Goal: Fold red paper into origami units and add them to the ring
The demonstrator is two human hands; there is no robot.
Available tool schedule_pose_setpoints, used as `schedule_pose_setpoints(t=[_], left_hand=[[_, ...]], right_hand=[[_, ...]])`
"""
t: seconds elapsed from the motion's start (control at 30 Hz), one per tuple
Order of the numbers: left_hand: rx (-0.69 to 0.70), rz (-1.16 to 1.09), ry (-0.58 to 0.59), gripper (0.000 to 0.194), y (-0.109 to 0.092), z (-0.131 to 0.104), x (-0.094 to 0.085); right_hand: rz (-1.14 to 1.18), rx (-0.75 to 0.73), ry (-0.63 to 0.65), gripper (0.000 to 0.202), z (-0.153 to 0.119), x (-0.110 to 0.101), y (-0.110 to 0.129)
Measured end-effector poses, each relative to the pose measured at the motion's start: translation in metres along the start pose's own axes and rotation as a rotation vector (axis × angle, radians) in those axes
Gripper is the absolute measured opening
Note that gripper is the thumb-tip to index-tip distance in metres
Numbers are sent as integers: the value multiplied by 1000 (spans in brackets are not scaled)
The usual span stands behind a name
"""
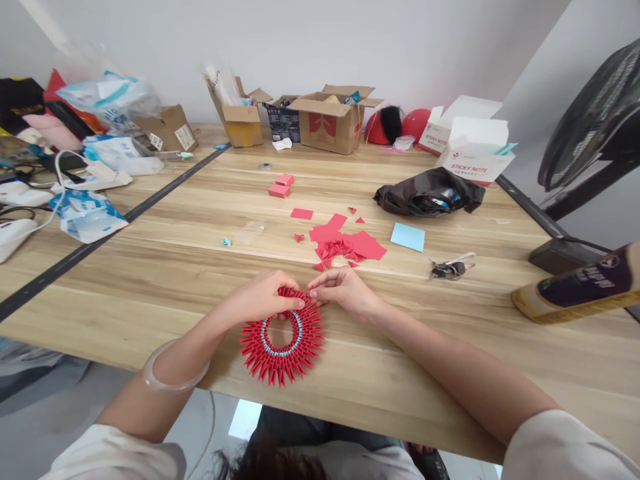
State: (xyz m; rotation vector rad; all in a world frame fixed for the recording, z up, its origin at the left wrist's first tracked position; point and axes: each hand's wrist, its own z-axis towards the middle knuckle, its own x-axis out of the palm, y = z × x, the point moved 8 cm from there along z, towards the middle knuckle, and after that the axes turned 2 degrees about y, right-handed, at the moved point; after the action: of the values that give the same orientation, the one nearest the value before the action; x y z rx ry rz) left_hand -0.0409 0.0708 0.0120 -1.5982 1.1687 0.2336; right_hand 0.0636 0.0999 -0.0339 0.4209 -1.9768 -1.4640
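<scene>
A ring of folded red paper pieces (305, 347), with spiky outer points and a light-blue band near its open centre, lies by the table's front edge. My left hand (265, 295) grips its upper rim, thumb on top. At the ring's upper right, the fingers of my right hand (345, 292) are pinched together; a small red folded piece seems to be at their tips, mostly hidden. Just beyond my hands is a heap of red folded paper triangles (334, 249), with flat red paper sheets (367, 245) beside and behind it.
Two stacks of red paper (279, 191) lie farther back. To the right are a light-blue pad (407, 237), keys (450, 269), a black plastic bag (430, 192) and a tilted bottle (580, 287). Cardboard boxes (333, 127) line the wall; cables and packets crowd the left.
</scene>
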Motion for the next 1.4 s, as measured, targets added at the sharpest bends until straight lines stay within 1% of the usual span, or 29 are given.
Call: schedule_pose_setpoints(t=[0.17,0.3,0.5,0.67,0.87,1.1,1.4], left_hand=[[9,33,-21,29,-1,0,-2],[11,51,-24,29,0,1,-1],[13,34,-15,28,1,1,-1],[4,-68,46,28,4,3,4],[6,-171,85,28,9,6,7],[-22,-166,86,29,12,6,7],[-11,-137,61,29,10,6,6]], right_hand=[[-84,-52,30,17,0,1,6],[-180,-117,64,14,0,2,10],[-270,-169,62,14,0,2,12],[-318,-199,81,15,-1,3,15],[-385,-186,118,17,-3,4,15],[-377,-203,125,20,-3,5,16],[-349,-196,60,17,-1,1,12]])
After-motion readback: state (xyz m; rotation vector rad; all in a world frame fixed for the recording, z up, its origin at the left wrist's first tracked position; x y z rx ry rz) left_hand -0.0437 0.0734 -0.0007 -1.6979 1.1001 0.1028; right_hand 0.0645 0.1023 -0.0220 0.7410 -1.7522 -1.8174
